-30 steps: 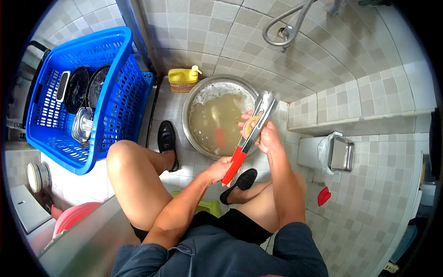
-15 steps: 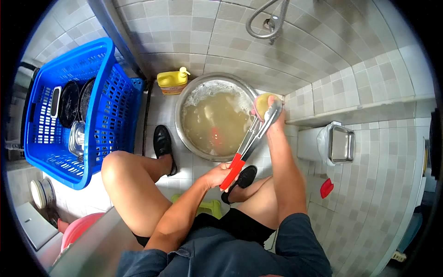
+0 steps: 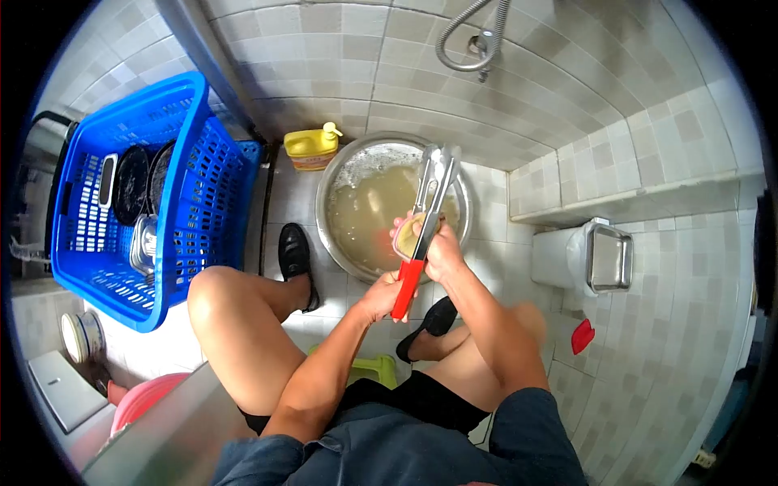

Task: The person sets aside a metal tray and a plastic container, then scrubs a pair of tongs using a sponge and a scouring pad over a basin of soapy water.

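My left hand [image 3: 379,298] is closed round the red handle end of a pair of metal tongs [image 3: 411,285]. The tongs slant upward, their scalloped metal tips over the far part of a wide metal basin [image 3: 324,231]. A yellowish sponge [image 3: 408,236] with a pinkish edge is gripped in my right hand [image 3: 445,253], pressed against the arms of the tongs just above the red grips. Murky, sudsy water fills the basin, and something reddish shows blurred under the surface.
A yellow pump bottle [image 3: 311,149] stands behind the basin. On the left, a blue basket [image 3: 185,202] holds dark pans and metal pieces. A lined bin with a metal tray [image 3: 609,257] and a red object [image 3: 582,336] are at right. A shower hose [image 3: 497,36] hangs above.
My right hand with the sponge has slid down from the tongs' tips to near the red grips. The tongs have swung to point more upright, over the basin. The view has shifted slightly.
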The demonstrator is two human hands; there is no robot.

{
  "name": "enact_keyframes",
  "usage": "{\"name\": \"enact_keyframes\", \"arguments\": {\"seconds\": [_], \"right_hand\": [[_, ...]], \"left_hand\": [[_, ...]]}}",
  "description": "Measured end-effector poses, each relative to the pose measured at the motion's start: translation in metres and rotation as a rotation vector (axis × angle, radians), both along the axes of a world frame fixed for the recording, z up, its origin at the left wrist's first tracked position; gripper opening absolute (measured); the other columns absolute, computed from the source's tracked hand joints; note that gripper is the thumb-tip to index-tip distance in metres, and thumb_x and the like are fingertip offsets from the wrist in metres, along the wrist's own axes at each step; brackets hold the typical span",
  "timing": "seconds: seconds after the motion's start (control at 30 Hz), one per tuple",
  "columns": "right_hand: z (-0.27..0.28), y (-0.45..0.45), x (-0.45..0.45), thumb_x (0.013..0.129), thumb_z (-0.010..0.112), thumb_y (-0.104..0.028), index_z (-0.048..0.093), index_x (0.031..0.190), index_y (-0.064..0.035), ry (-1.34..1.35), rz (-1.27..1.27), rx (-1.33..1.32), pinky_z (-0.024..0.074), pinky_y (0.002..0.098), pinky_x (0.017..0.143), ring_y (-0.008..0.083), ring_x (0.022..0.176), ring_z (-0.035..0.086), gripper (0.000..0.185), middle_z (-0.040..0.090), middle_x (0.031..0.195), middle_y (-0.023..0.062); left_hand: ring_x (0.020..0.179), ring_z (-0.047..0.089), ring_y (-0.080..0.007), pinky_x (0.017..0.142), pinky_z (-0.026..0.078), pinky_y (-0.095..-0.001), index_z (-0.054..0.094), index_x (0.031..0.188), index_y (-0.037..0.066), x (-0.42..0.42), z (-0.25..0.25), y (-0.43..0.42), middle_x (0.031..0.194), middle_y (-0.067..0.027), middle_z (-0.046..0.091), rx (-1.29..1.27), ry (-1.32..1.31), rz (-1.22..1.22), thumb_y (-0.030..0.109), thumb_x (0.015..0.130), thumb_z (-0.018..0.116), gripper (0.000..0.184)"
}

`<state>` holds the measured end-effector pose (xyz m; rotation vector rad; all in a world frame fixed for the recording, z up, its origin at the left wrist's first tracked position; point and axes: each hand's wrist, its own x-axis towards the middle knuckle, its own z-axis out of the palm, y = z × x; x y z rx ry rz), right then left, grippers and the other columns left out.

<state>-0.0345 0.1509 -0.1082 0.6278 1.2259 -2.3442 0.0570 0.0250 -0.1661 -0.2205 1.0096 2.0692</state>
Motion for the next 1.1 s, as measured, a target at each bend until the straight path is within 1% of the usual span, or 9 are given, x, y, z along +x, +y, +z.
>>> {"name": "enact_keyframes", "arguments": {"seconds": [0.07, 0.1, 0.2, 0.27, 0.3, 0.4, 0.57, 0.8, 1.1], "right_hand": [[-0.005, 0.000, 0.009, 0.093, 0.062, -0.007, 0.055, 0.110, 0.0003, 0.018, 0.084, 0.032, 0.0623, 0.0439, 0.074, 0.0329, 0.085, 0.070, 0.020, 0.067, 0.101, 0.0194], [-0.011, 0.005, 0.011, 0.094, 0.063, -0.009, 0.054, 0.119, 0.0025, 0.008, 0.134, 0.002, 0.0592, 0.0444, 0.083, 0.0334, 0.091, 0.070, 0.029, 0.067, 0.107, 0.0191], [-0.046, 0.024, 0.001, 0.093, 0.065, -0.010, 0.059, 0.113, 0.0020, 0.047, 0.109, 0.207, 0.0598, 0.0422, 0.076, 0.0292, 0.084, 0.069, 0.025, 0.069, 0.101, 0.0160], [-0.029, 0.035, -0.014, 0.094, 0.068, -0.018, 0.064, 0.108, -0.0022, 0.070, -0.037, 0.343, 0.0590, 0.0391, 0.072, 0.0228, 0.082, 0.068, 0.022, 0.069, 0.097, 0.0096], [-0.044, 0.050, -0.030, 0.094, 0.068, -0.023, 0.063, 0.111, -0.0041, 0.152, -0.099, 0.229, 0.0587, 0.0383, 0.075, 0.0217, 0.085, 0.068, 0.026, 0.068, 0.098, 0.0073], [-0.059, 0.093, -0.078, 0.094, 0.068, -0.024, 0.057, 0.120, -0.0057, 0.163, -0.341, 0.191, 0.0590, 0.0412, 0.075, 0.0241, 0.091, 0.067, 0.034, 0.067, 0.103, 0.0080], [-0.026, 0.112, -0.086, 0.097, 0.062, -0.022, 0.052, 0.123, -0.0073, 0.042, -0.456, 0.208, 0.0589, 0.0422, 0.072, 0.0232, 0.097, 0.066, 0.031, 0.062, 0.111, 0.0086], [-0.016, 0.099, -0.068, 0.099, 0.058, -0.015, 0.053, 0.124, -0.0033, 0.021, -0.298, 0.146, 0.0582, 0.0436, 0.084, 0.0265, 0.097, 0.067, 0.028, 0.065, 0.114, 0.0111], [0.011, 0.096, -0.047, 0.097, 0.061, -0.017, 0.062, 0.114, -0.0031, 0.136, -0.227, 0.346, 0.0516, 0.0323, 0.088, 0.0168, 0.099, 0.065, 0.021, 0.067, 0.109, 0.0068]], "left_hand": [[0.037, 0.056, -0.0178, 0.033, 0.044, -0.0281, 0.056, 0.085, 0.006, -0.005, 0.000, -0.001, 0.052, -0.0073, 0.054, -0.058, 0.021, 0.039, 0.033, 0.102, 0.047, 0.034], [0.038, 0.056, -0.0172, 0.034, 0.046, -0.0281, 0.056, 0.086, 0.005, -0.006, 0.002, -0.004, 0.056, -0.0078, 0.056, -0.079, 0.011, 0.010, 0.032, 0.101, 0.049, 0.032], [0.039, 0.056, -0.0162, 0.034, 0.046, -0.0279, 0.056, 0.089, 0.005, -0.005, 0.004, -0.005, 0.063, -0.0069, 0.059, -0.112, 0.009, -0.022, 0.031, 0.099, 0.053, 0.027], [0.039, 0.056, -0.0160, 0.034, 0.046, -0.0280, 0.056, 0.090, 0.006, 0.001, 0.003, -0.002, 0.066, -0.0060, 0.059, -0.111, -0.003, -0.090, 0.031, 0.099, 0.055, 0.027], [0.040, 0.056, -0.0157, 0.034, 0.046, -0.0280, 0.056, 0.092, 0.006, 0.002, 0.002, 0.000, 0.068, -0.0051, 0.059, -0.111, -0.008, -0.153, 0.031, 0.099, 0.056, 0.026], [0.041, 0.056, -0.0152, 0.034, 0.046, -0.0282, 0.057, 0.093, 0.006, 0.013, 0.002, 0.005, 0.068, -0.0040, 0.059, -0.109, -0.003, -0.218, 0.032, 0.099, 0.056, 0.026], [0.042, 0.057, -0.0158, 0.037, 0.046, -0.0290, 0.057, 0.094, 0.008, 0.009, -0.002, -0.005, 0.066, -0.0041, 0.059, -0.169, 0.011, -0.218, 0.037, 0.101, 0.055, 0.031], [0.042, 0.059, -0.0180, 0.039, 0.047, -0.0306, 0.054, 0.087, 0.009, -0.004, 0.002, -0.011, 0.056, -0.0046, 0.057, -0.223, 0.019, 0.031, 0.042, 0.101, 0.054, 0.035], [0.043, 0.049, -0.0113, 0.039, 0.042, -0.0278, 0.055, 0.089, 0.006, -0.006, -0.006, 0.002, 0.061, -0.0010, 0.052, -0.525, 0.221, 0.434, 0.033, 0.099, 0.060, 0.030]]}}
